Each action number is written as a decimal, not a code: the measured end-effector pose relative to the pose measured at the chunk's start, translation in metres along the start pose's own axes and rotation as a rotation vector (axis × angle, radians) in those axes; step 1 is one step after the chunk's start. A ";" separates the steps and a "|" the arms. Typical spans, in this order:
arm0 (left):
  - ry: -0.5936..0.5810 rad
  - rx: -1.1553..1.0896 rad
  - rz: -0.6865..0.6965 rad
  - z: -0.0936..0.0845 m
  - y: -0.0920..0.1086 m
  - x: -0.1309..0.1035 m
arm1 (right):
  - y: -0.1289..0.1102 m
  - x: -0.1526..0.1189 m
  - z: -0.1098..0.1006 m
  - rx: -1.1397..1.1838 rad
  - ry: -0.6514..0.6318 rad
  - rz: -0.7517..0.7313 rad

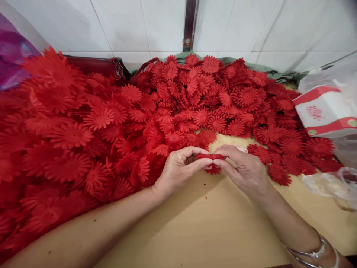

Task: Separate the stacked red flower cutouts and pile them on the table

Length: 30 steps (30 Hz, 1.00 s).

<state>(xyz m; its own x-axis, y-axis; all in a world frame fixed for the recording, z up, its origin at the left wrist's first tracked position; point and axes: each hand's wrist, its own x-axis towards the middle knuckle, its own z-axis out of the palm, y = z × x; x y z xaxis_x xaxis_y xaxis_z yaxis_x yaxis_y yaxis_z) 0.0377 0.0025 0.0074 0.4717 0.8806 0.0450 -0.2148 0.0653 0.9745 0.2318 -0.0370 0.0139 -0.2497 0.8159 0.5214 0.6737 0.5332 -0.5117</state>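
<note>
Near the middle of the view, my left hand (178, 167) and my right hand (245, 167) meet over the table. Both pinch one red flower piece (212, 156) between thumbs and fingers, and it is seen nearly edge-on. Some red petals (213, 170) show just beneath the fingertips. A large heap of red flower pieces (72, 136) spreads across the left, past my left forearm. Behind my hands a further heap (200, 85) of darker red flowers reaches to the right.
Two tiny red scraps lie on the tan table (195, 223). At the right stand a white and red box (325, 109) and clear plastic items (331, 184). A dark red bag (92, 67) rests by the tiled wall (167, 26); purple material (15, 56) is at upper left.
</note>
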 end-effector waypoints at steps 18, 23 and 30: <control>-0.023 0.162 0.136 -0.005 0.001 0.004 | -0.005 0.002 0.003 0.005 -0.026 0.073; 0.017 0.155 0.101 -0.003 0.001 0.003 | -0.006 0.005 0.000 0.043 -0.067 0.059; 0.006 0.166 0.093 -0.003 0.001 0.002 | -0.005 0.004 0.001 0.090 -0.063 0.057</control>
<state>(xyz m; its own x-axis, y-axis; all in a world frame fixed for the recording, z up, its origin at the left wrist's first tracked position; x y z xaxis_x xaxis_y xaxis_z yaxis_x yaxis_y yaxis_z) 0.0361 0.0054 0.0079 0.4509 0.8822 0.1357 -0.1130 -0.0945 0.9891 0.2268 -0.0360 0.0173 -0.2583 0.8564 0.4470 0.6234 0.5013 -0.6001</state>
